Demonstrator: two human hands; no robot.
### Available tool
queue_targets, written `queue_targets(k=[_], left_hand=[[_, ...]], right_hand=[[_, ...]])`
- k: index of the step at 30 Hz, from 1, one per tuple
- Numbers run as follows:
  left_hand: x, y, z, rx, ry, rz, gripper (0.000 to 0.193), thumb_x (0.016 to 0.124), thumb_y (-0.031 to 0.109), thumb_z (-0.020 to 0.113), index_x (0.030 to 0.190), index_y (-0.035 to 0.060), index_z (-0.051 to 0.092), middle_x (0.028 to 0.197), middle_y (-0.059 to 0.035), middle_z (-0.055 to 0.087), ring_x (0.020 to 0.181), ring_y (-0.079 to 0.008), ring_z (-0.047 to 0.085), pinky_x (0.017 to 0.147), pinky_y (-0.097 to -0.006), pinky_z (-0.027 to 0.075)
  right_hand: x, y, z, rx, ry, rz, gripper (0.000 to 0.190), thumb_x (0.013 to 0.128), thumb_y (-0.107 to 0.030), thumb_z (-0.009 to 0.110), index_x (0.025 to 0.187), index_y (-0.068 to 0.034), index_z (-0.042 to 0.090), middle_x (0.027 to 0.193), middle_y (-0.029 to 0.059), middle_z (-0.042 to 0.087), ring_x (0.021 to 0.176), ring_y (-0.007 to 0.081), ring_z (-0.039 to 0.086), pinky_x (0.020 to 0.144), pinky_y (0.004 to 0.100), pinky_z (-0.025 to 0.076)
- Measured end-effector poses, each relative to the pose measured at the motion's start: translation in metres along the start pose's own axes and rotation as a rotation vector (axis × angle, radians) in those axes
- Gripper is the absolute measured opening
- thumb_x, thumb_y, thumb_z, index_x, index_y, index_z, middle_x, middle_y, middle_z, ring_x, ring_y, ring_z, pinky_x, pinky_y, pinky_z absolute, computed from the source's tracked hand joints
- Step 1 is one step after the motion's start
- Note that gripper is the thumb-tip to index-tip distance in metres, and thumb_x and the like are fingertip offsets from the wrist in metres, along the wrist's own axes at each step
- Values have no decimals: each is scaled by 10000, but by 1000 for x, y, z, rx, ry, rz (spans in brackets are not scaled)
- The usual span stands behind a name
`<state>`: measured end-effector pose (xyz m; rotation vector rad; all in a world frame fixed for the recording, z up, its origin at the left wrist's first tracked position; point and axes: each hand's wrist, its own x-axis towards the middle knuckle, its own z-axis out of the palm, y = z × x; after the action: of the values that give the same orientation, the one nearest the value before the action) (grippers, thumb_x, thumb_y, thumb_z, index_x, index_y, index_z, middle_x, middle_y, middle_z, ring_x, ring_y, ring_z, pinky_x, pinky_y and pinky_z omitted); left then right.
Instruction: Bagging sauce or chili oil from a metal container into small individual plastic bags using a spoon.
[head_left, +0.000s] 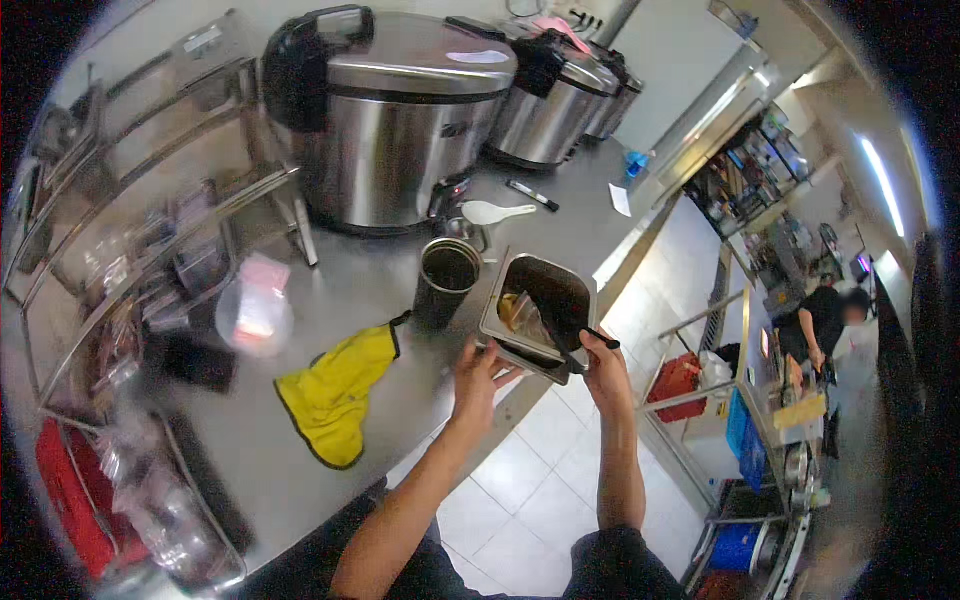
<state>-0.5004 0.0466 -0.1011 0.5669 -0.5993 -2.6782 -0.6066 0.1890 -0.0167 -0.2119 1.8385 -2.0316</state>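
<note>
A deep metal food pan (491, 319) is held between my hands at the front edge of the counter. My left hand (478, 384) grips its near left corner, fingers under the rim. My right hand (606, 369) grips the near right corner, its thumb by a black handle (609, 343) that crosses the rim. Inside the pan lies a clear plastic bag (527, 319) with something yellowish in it; the rest of the inside is dark. Close to the pan stands a round metal canister (442, 296) with a dark inside. A yellow cloth (337, 397) with dark edging lies left of my left hand.
Large steel rice cookers (405, 150) line the wall. Before them lie a white spoon (491, 212) and a marker (532, 196). A metal rack (172, 247) and a tray of plastic bags (236, 566) occupy the left. Across the tiled floor (517, 465), a person (817, 319) stands at another counter.
</note>
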Motion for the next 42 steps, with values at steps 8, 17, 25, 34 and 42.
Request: queue_targets(k=[8, 17, 25, 34, 42], left_hand=[[65, -29, 13, 21, 26, 35, 362, 952, 309, 490, 1232, 81, 468, 1065, -116, 606, 875, -238, 636, 834, -400, 533], [-182, 46, -78, 1056, -611, 72, 347, 964, 317, 512, 1049, -5, 610, 905, -77, 642, 772, -138, 567, 732, -332, 485], [-442, 235, -206, 824, 1577, 968, 202, 923, 166, 585, 999, -13, 636, 947, -106, 654, 819, -190, 609, 719, -311, 493], [-488, 225, -351, 1137, 1219, 746, 178, 926, 167, 555, 937, -11, 556, 783, -126, 545, 755, -244, 513, 725, -354, 437], [-486, 208, -284, 562, 1019, 653, 260, 734, 21, 538, 993, 20, 555, 930, -59, 542, 927, -199, 519, 837, -333, 422]], right_hand=[[12, 58, -38, -292, -75, -294, 514, 895, -158, 630, 1343, -19, 418, 1238, 169, 503, 687, 169, 615, 618, 305, 587], [-15, 108, -44, -593, 30, -430, 482, 919, -308, 572, 1314, -46, 483, 1122, 125, 609, 861, 161, 585, 664, 298, 468], [-222, 162, 174, -285, -729, -75, 287, 914, -232, 622, 1096, -12, 598, 813, 24, 612, 681, 77, 548, 538, 216, 457], [-271, 186, 381, -771, -1217, -169, 446, 901, -292, 624, 1251, -49, 493, 898, 148, 669, 800, 256, 660, 678, 365, 524], [-263, 171, 349, -773, -1314, -103, 403, 867, -290, 673, 1139, -43, 505, 962, 146, 600, 887, 227, 589, 802, 340, 479]])
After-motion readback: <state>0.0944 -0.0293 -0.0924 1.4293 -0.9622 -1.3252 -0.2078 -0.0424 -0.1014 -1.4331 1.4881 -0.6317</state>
